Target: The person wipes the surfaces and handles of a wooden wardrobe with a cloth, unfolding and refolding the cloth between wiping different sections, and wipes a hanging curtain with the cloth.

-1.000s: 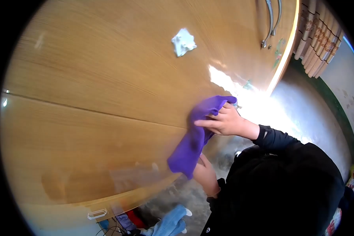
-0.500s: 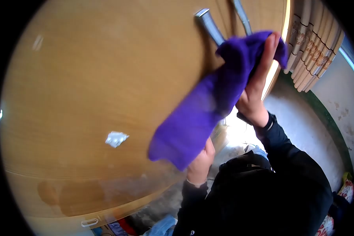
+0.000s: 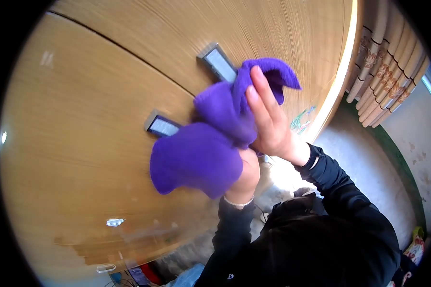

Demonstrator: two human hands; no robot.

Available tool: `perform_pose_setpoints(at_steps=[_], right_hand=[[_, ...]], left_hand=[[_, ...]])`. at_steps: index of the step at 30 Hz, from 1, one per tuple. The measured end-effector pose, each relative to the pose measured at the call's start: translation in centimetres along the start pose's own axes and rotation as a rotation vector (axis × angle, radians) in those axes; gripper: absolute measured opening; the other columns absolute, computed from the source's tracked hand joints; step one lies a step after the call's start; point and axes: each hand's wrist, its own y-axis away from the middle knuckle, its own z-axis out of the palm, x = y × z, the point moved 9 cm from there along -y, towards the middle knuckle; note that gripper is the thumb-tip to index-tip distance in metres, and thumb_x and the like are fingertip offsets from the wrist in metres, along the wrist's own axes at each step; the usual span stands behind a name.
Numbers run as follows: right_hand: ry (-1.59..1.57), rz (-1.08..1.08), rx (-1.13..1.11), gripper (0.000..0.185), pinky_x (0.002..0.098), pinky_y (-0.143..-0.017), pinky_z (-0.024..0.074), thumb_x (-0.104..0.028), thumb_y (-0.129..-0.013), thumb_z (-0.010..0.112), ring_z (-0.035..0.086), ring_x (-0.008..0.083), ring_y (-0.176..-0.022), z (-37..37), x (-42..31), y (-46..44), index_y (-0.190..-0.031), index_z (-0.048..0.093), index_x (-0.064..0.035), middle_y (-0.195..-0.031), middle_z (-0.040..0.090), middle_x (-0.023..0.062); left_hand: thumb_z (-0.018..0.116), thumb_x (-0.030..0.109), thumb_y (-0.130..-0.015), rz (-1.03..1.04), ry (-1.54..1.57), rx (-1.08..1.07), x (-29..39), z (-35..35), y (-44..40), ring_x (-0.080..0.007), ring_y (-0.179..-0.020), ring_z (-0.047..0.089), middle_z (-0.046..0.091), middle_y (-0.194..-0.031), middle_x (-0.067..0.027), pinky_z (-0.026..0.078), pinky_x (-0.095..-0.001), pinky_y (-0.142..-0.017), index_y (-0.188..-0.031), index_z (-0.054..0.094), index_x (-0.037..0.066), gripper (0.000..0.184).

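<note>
A purple cloth (image 3: pixel 198 155) lies bunched across both my hands in front of a wooden cabinet surface (image 3: pixel 96 95). My left hand (image 3: pixel 244 177) grips the cloth's lower part from behind, and its fingers are mostly hidden by the fabric. My right hand (image 3: pixel 275 124) holds the upper part, two fingers stretched straight along the folds. Just above the cloth, an upper metal handle (image 3: pixel 219 63) partly shows. Beside the cloth's left part, a lower metal handle (image 3: pixel 163 126) also sticks out, its other end covered.
A dark seam (image 3: pixel 119 45) runs between the wooden panels. A small white scrap (image 3: pixel 115 222) sits on the lower panel. Patterned curtains (image 3: pixel 383 62) hang at the right, above a pale floor (image 3: pixel 364 167). Blue fabric (image 3: pixel 189 276) and other items lie at the bottom.
Both hands and the cloth have shifted left, and the cloth is more bunched. The view has turned; the two handles now appear further left and lower, with the panel seam visible.
</note>
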Motion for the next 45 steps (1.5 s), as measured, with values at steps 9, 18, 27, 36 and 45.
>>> perform_pose_setpoints(at_steps=[9,18,27,36,45], right_hand=[[0.001,0.000,0.006,0.049,0.0471,-0.090,0.0432,0.003,-0.074,0.060,0.051,0.0441,-0.107,0.2,-0.2,5.6,-0.121,0.046,0.0011,-0.128,0.041,0.0283],[-0.103,0.447,-0.277,0.030,0.0427,-0.091,0.0390,-0.001,-0.070,0.061,0.054,0.0344,-0.094,1.0,2.7,18.3,-0.099,0.059,-0.0006,-0.096,0.058,0.0186],[-0.222,0.917,-0.305,0.039,0.0287,-0.094,0.0342,-0.006,-0.088,0.051,0.045,0.0164,-0.108,0.2,-2.1,22.7,-0.124,0.039,0.0029,-0.120,0.045,0.0094],[-0.173,1.275,-0.891,0.021,0.0212,-0.071,0.0439,-0.005,-0.080,0.060,0.056,0.0071,-0.080,12.6,-14.4,29.4,-0.101,0.057,0.0023,-0.085,0.063,0.0046],[-0.520,1.177,-1.036,0.016,0.0288,-0.061,0.0495,-0.011,-0.080,0.062,0.063,0.0173,-0.062,24.8,-28.7,29.7,-0.091,0.063,0.0013,-0.072,0.066,0.0120]], left_hand=[[0.053,0.002,-0.083,-0.132,0.157,-0.014,-2.8,1.9,7.6,-0.0320,-0.094,0.055,0.055,-0.106,-0.0199,0.044,-0.0377,-0.082,-0.110,0.050,-0.009,0.029],[0.053,0.016,-0.086,-0.359,0.516,-0.505,-3.6,4.7,18.1,-0.0246,-0.107,0.051,0.054,-0.113,-0.0121,0.038,-0.0372,-0.093,-0.121,0.045,0.002,0.039],[0.052,0.028,-0.086,-0.498,0.514,-0.738,-10.9,1.8,26.7,-0.0236,-0.111,0.048,0.053,-0.118,-0.0092,0.036,-0.0358,-0.096,-0.122,0.046,0.004,0.044],[0.065,0.024,-0.075,-0.556,0.156,-0.712,-21.6,-15.6,30.8,-0.0311,-0.107,0.050,0.055,-0.111,-0.0157,0.038,-0.0426,-0.092,-0.113,0.054,0.004,0.044],[0.058,0.014,-0.079,-0.706,-0.463,-0.495,-32.6,-32.2,35.4,-0.0381,-0.096,0.051,0.056,-0.106,-0.0196,0.038,-0.0433,-0.088,-0.105,0.056,0.000,0.029]])
